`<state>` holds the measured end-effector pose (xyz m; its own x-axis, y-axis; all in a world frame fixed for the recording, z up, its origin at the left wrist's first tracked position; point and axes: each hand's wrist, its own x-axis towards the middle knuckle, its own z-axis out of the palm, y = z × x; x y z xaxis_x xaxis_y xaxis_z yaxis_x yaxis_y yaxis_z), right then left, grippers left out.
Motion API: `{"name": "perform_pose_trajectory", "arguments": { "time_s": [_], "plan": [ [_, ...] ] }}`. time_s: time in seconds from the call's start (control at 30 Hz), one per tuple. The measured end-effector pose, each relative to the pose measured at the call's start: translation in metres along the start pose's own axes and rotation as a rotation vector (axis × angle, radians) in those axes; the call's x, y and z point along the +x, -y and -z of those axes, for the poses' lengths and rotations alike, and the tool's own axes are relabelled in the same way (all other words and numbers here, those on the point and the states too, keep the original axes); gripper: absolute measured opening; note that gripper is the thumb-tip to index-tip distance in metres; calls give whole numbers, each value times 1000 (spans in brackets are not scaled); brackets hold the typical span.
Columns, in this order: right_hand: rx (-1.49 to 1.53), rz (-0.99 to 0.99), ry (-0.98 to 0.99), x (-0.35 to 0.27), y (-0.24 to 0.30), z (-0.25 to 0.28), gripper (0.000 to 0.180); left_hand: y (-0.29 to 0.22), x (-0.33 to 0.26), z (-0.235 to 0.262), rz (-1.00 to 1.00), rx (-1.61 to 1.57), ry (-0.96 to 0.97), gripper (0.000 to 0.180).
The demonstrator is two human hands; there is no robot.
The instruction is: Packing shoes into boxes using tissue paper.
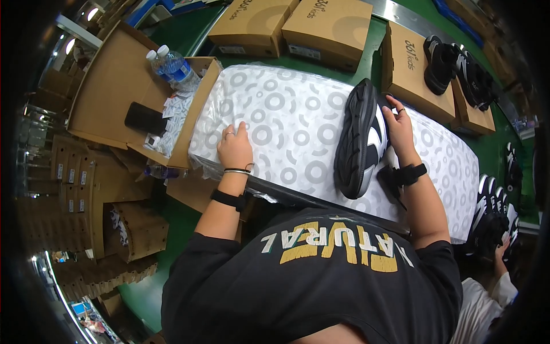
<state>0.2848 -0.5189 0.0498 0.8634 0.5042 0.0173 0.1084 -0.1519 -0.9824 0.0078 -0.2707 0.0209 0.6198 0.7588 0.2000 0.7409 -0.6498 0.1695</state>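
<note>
A black-and-white sneaker stands on its side on a stack of white tissue paper printed with grey rings, its dark sole facing left. My right hand grips it from the right, near its upper opening. Below that wrist another dark shoe part shows, mostly hidden behind the sneaker and my arm. On the left part of the paper rests my left hand, fingers loosely apart and holding nothing that I can see.
Left of the paper, an open cardboard box holds water bottles, a black phone and small white slips. Closed shoe boxes line the far side. Black shoes sit on boxes at right. Another person's hand touches shoes at lower right.
</note>
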Motion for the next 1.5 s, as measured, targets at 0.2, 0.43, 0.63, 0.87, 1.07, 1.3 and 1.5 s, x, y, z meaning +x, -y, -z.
{"name": "perform_pose_trajectory", "arguments": {
  "time_s": [0.2, 0.43, 0.63, 0.87, 1.07, 1.3, 1.5],
  "plan": [
    [53, -35, 49, 1, 5, 9, 38, 0, -1, 14, 192, 305, -48, 53],
    [102, -25, 13, -2, 7, 12, 37, -8, 6, 17, 186, 242, 29, 57],
    [-670, 168, -105, -10, 34, 23, 33, 19, 33, 26, 216, -394, -108, 26],
    [-421, 72, -86, -11, 5, 40, 24, 39, 8, 37, 282, 305, -13, 25],
    [-260, -1, 1, -2, -34, 53, 24, 45, 1, 29, 333, 324, -49, 27],
    [-470, 258, -210, 8, 36, 62, 20, 58, 52, 54, 220, -598, -90, 16],
    [-218, 138, 437, 6, 151, -60, 43, -91, 61, 102, -293, -345, -29, 12]
  ]
}}
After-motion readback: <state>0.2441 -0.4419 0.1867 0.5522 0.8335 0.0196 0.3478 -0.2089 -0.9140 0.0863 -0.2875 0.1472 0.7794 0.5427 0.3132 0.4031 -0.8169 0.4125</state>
